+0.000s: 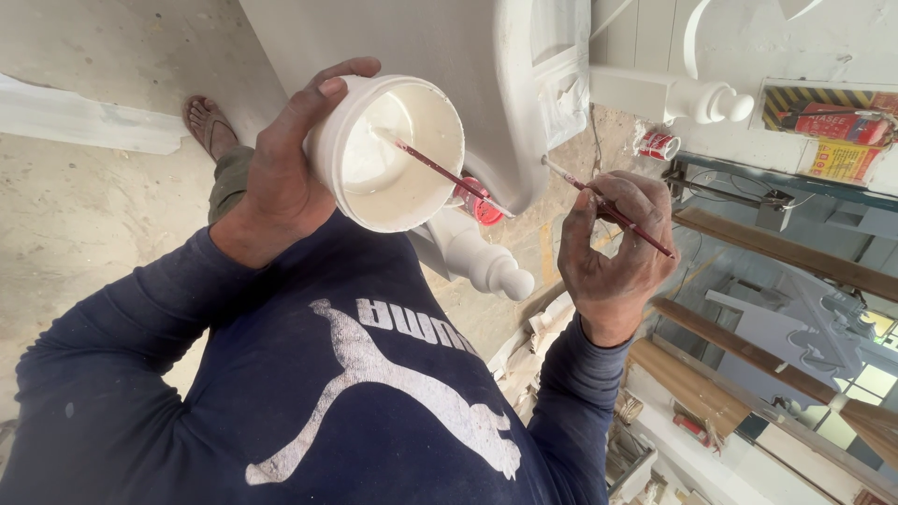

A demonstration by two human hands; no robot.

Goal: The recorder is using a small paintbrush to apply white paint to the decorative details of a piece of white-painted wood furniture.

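— What did you have in view, biggest thing first?

— The white carved furniture piece (pixel 412 56) filled the top of my feed, its upper part cut off by the frame. Below it sat a turned white finial (pixel 491 266), partly hidden behind the tub.

— And the hands?

— My left hand (pixel 281 178) was clasped around a white plastic tub (pixel 388 154), tipped so I looked straight into it — thick white paint coated the inside. A thin red-handled brush (pixel 440 173) lay across its mouth, tip sunk in the paint. My right hand (pixel 617 248) pinched a second slim brush (pixel 608 206), red handle, its tip touching the lower edge of the carved piece just beside the tub.

— Anything you couldn't make out?

— A small red object (pixel 482 206) behind the tub was mostly hidden; I couldn't tell what it was. A small red and white can (pixel 659 145) stood on the floor further off, too small to read clearly.
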